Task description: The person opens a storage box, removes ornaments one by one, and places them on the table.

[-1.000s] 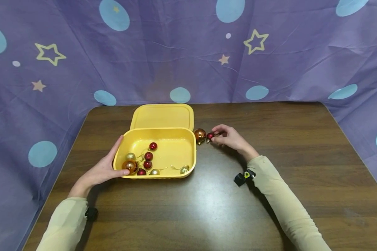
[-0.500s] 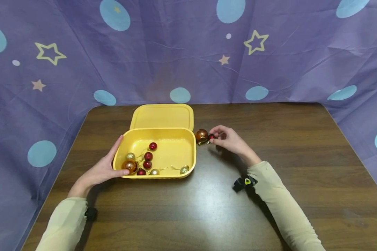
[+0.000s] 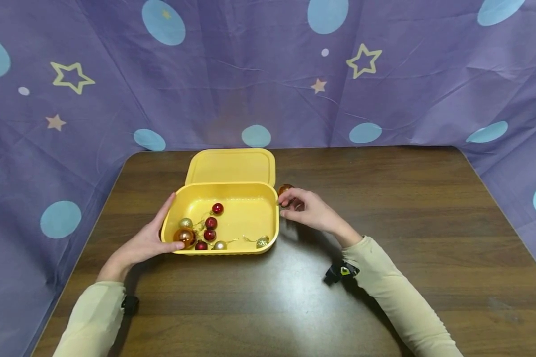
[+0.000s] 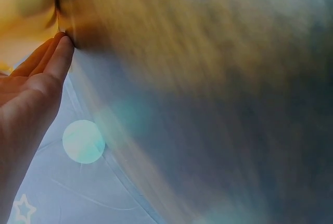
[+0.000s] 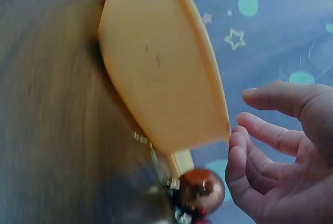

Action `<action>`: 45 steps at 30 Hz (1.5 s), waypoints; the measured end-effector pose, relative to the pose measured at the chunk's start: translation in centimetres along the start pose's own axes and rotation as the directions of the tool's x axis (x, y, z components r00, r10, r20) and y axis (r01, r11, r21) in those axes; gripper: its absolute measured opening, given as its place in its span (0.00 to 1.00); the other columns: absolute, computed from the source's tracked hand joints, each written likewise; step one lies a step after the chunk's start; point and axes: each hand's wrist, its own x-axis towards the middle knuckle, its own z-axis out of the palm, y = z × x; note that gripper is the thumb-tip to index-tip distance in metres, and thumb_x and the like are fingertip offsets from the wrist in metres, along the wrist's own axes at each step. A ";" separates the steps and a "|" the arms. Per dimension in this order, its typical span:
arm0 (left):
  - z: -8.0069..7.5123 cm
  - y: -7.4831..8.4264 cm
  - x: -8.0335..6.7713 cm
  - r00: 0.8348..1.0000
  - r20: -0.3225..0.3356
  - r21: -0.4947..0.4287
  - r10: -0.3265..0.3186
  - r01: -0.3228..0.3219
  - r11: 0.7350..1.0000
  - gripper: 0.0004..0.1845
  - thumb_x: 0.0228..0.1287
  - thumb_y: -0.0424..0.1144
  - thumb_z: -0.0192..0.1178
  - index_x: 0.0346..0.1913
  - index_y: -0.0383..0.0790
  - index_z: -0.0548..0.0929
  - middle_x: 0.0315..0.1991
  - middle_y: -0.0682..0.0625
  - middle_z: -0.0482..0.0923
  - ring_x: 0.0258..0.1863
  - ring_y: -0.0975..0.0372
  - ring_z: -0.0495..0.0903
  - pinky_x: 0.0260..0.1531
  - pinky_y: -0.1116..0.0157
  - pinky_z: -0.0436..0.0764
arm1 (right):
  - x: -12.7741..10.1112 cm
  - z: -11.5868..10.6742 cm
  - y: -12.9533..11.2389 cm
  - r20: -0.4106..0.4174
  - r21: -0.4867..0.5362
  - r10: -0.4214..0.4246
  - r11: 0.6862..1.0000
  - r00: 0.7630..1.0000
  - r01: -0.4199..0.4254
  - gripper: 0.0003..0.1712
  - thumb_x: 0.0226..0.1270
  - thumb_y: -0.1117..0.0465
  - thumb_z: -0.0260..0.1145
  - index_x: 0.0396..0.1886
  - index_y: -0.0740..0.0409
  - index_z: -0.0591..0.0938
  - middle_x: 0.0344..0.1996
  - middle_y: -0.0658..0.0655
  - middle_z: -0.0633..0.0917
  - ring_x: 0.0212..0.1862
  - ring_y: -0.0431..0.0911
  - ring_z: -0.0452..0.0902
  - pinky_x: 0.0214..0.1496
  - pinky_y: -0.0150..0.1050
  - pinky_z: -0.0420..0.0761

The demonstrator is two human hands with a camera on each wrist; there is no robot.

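In the head view, my left hand (image 3: 144, 243) grips the front left corner of a yellow plastic box (image 3: 246, 210), thumb over the front rim and fingers along the left wall. Inside lie several small red baubles (image 3: 211, 223), a large copper bauble (image 3: 184, 237) and a few small gold ones (image 3: 262, 241). My right hand (image 3: 314, 213) is at the box's right end, beside another copper bauble (image 5: 202, 188). In the right wrist view its thumb and fingers stand apart with nothing between them. A red bauble (image 5: 202, 221) shows partly under the copper one; my hand mostly hides it in the head view.
The yellow lid (image 3: 232, 166) lies flat on the wooden table (image 3: 384, 188), behind the box. A purple curtain (image 3: 268, 74) with stars and dots hangs along the table's far edge.
My right hand has moved left and slightly nearer, from the small red bauble to the box's right end, now partly covering the copper bauble. The left hand and the box have stayed still.
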 end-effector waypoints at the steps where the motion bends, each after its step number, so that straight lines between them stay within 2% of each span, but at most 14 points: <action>1: 0.0 0.0 0.0 1.000 0.000 -0.002 -0.002 0.002 1.000 0.63 0.53 0.30 0.71 0.77 0.57 0.34 0.77 0.43 0.33 0.70 0.43 0.46 0.55 0.83 0.56 | 0.1 0.2 -0.2 0.003 -0.002 -0.015 1.000 1.000 0.015 0.14 0.58 0.69 0.70 0.44 0.66 0.81 0.37 0.59 0.82 0.36 0.47 0.77 0.42 0.43 0.79; 5: 0.0 0.1 -0.1 1.000 0.002 -0.009 -0.003 0.003 1.000 0.63 0.53 0.30 0.71 0.77 0.56 0.34 0.77 0.42 0.34 0.69 0.42 0.47 0.55 0.83 0.57 | 0.2 1.0 -1.2 -0.004 -0.020 -0.076 0.997 0.997 0.076 0.13 0.58 0.70 0.70 0.44 0.66 0.81 0.38 0.59 0.81 0.38 0.46 0.76 0.42 0.40 0.79; 11: 0.0 0.2 -0.2 1.000 0.000 -0.003 0.001 -0.001 1.000 0.63 0.53 0.30 0.71 0.77 0.56 0.34 0.77 0.41 0.34 0.69 0.41 0.48 0.54 0.84 0.57 | 0.7 2.2 -2.5 -0.021 0.008 -0.164 0.986 0.986 0.165 0.13 0.58 0.71 0.69 0.44 0.65 0.82 0.39 0.56 0.80 0.40 0.47 0.77 0.44 0.40 0.80; 17: 0.0 0.3 -0.3 1.000 -0.002 -0.003 0.009 -0.009 1.000 0.64 0.52 0.30 0.72 0.77 0.53 0.33 0.77 0.41 0.33 0.69 0.41 0.47 0.55 0.84 0.56 | 1.4 3.8 -3.5 0.109 -0.007 -0.220 0.975 0.969 0.222 0.14 0.61 0.68 0.68 0.47 0.63 0.81 0.43 0.58 0.82 0.44 0.49 0.78 0.45 0.40 0.80; 23: 0.0 0.4 -0.2 1.000 0.006 -0.006 0.002 -0.002 1.000 0.63 0.53 0.30 0.71 0.77 0.51 0.32 0.77 0.41 0.31 0.69 0.42 0.45 0.55 0.84 0.56 | 2.5 5.6 -4.1 0.286 -0.045 -0.263 0.957 0.921 0.287 0.15 0.64 0.67 0.65 0.50 0.65 0.81 0.46 0.60 0.82 0.48 0.48 0.77 0.48 0.32 0.78; 27: 0.0 0.5 -0.1 1.000 0.009 0.006 0.006 -0.006 1.000 0.63 0.53 0.31 0.71 0.77 0.50 0.31 0.77 0.41 0.30 0.70 0.42 0.43 0.55 0.84 0.54 | 3.4 6.8 -4.5 0.392 -0.060 -0.230 0.960 0.891 0.275 0.16 0.65 0.69 0.64 0.52 0.67 0.80 0.47 0.62 0.82 0.46 0.47 0.79 0.46 0.28 0.77; 31: 0.0 0.7 0.0 1.000 0.013 0.009 0.006 -0.006 1.000 0.64 0.53 0.31 0.72 0.77 0.49 0.30 0.76 0.40 0.30 0.70 0.42 0.43 0.56 0.84 0.54 | 4.2 7.8 -4.5 0.463 -0.091 -0.183 0.964 0.867 0.252 0.17 0.65 0.69 0.64 0.54 0.65 0.80 0.48 0.60 0.82 0.45 0.45 0.80 0.47 0.26 0.76; 41: 0.5 1.0 0.3 1.000 0.012 0.017 -0.011 0.011 1.000 0.67 0.50 0.32 0.74 0.77 0.56 0.30 0.76 0.41 0.30 0.71 0.43 0.42 0.56 0.84 0.52 | 5.9 9.0 -3.8 0.558 -0.082 -0.120 0.977 0.821 0.199 0.19 0.65 0.68 0.66 0.56 0.61 0.80 0.50 0.58 0.82 0.47 0.42 0.79 0.49 0.28 0.75; 45: 0.7 0.9 0.3 1.000 0.018 0.002 -0.022 0.022 1.000 0.68 0.49 0.32 0.74 0.76 0.53 0.27 0.76 0.41 0.26 0.71 0.43 0.40 0.59 0.81 0.50 | 6.2 9.6 -3.6 0.588 0.004 -0.121 0.989 0.800 0.147 0.19 0.64 0.71 0.65 0.55 0.64 0.80 0.51 0.58 0.82 0.48 0.43 0.79 0.51 0.28 0.74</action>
